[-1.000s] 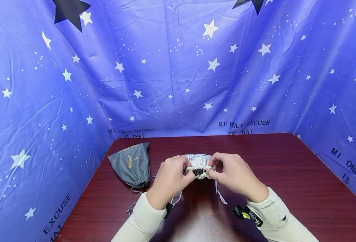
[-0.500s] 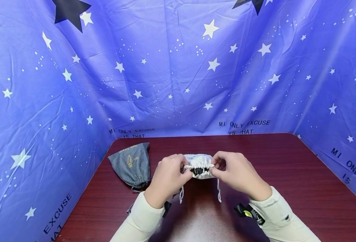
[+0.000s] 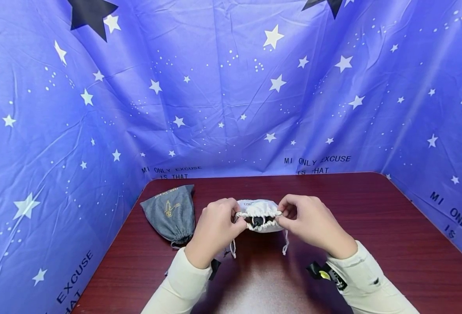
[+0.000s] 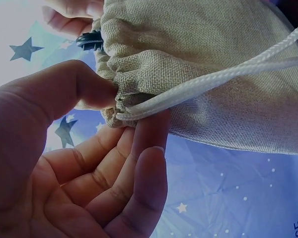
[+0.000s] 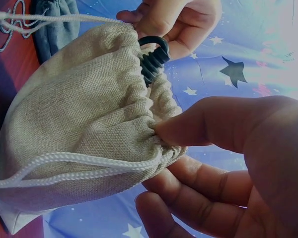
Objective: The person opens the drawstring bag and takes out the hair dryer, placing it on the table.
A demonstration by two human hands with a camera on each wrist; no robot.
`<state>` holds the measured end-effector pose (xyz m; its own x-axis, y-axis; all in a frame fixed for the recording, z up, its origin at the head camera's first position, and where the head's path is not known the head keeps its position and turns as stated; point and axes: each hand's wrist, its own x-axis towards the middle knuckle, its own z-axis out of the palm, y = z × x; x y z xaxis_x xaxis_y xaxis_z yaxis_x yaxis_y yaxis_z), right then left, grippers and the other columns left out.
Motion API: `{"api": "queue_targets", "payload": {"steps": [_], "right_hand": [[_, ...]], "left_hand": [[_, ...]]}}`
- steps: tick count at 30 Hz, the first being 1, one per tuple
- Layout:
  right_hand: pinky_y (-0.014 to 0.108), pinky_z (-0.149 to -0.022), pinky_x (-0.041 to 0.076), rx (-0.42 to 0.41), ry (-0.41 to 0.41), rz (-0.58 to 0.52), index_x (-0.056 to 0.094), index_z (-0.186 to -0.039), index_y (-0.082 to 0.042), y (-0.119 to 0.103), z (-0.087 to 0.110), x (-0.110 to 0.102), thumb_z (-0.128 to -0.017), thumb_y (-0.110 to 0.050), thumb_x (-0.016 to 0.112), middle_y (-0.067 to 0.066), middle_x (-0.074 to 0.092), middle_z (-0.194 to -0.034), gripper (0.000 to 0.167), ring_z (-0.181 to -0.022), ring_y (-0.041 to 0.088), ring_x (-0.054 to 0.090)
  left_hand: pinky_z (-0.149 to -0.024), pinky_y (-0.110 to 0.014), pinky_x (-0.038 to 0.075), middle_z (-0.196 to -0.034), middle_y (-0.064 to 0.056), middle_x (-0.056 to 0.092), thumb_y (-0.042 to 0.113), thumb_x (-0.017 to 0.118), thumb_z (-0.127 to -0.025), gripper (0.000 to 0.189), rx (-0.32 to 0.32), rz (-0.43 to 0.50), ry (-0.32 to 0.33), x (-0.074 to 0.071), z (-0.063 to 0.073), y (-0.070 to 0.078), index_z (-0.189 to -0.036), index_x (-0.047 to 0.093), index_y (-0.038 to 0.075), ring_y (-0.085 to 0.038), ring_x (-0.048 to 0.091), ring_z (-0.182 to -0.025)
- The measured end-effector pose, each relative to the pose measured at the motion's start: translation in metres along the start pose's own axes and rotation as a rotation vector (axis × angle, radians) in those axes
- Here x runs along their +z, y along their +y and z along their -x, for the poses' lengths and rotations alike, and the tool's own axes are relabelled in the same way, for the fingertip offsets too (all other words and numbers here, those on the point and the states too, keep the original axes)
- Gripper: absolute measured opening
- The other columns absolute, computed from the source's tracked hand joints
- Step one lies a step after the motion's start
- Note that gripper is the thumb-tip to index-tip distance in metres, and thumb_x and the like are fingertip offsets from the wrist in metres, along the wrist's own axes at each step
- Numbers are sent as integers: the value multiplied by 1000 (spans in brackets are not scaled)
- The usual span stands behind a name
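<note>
A pale linen drawstring bag (image 3: pixel 260 209) stands at the middle of the table, its gathered mouth spread sideways between my hands. My left hand (image 3: pixel 216 229) pinches the left end of the mouth between thumb and fingers, beside a white drawstring (image 4: pixel 188 89). At the opposite end, my right hand (image 3: pixel 310 222) grips the rim the same way, and another white cord (image 5: pixel 84 163) trails along the bag from there. Inside the opening shows a ribbed black piece with a loop (image 5: pixel 153 62), like the cord end of an appliance; the rest of it is hidden in the bag.
Left of my left hand lies a grey drawstring bag (image 3: pixel 170 213) with a gold print, its neck pulled together. The dark red wooden table (image 3: pixel 372 209) is enclosed by blue cloth (image 3: pixel 223 87) with stars at the back and sides.
My hands have drawn apart, left hand leftward and right hand rightward. The pale bag's mouth has stretched wider, and more of the black piece shows inside. The grey bag has stayed put.
</note>
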<state>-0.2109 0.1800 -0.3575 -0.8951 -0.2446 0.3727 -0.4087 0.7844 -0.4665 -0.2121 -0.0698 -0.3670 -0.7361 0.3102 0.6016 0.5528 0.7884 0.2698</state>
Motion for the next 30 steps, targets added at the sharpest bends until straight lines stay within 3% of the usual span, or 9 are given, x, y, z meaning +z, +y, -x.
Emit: {"api": "queue_targets", "payload": {"steps": [11, 23, 30], "right_hand": [[24, -64, 49, 1, -11, -15, 68, -84, -28, 2, 0, 0, -81, -25, 81, -18, 65, -73, 14, -69, 2, 62], [25, -65, 49, 8, -15, -11, 68, -85, -27, 3, -1, -3, -80, -25, 81, -17, 65, -74, 14, -69, 3, 61], [24, -64, 48, 17, -58, 5, 67, -83, -29, 6, 4, -4, -80, -23, 79, -17, 63, -73, 13, -68, 3, 60]], "left_hand": [[-59, -27, 47, -67, 7, 58, 13, 73, -72, 10, -21, 8, -13, -2, 0, -2, -79, 65, 15, -7, 50, -60], [-62, -27, 50, -70, 8, 61, 14, 74, -74, 10, -42, 5, -34, -6, 0, -5, -82, 67, 14, -8, 54, -63], [-59, -25, 45, -66, 9, 56, 16, 75, -73, 12, -55, 44, -100, -5, 2, -5, -79, 64, 17, -8, 50, -61]]}}
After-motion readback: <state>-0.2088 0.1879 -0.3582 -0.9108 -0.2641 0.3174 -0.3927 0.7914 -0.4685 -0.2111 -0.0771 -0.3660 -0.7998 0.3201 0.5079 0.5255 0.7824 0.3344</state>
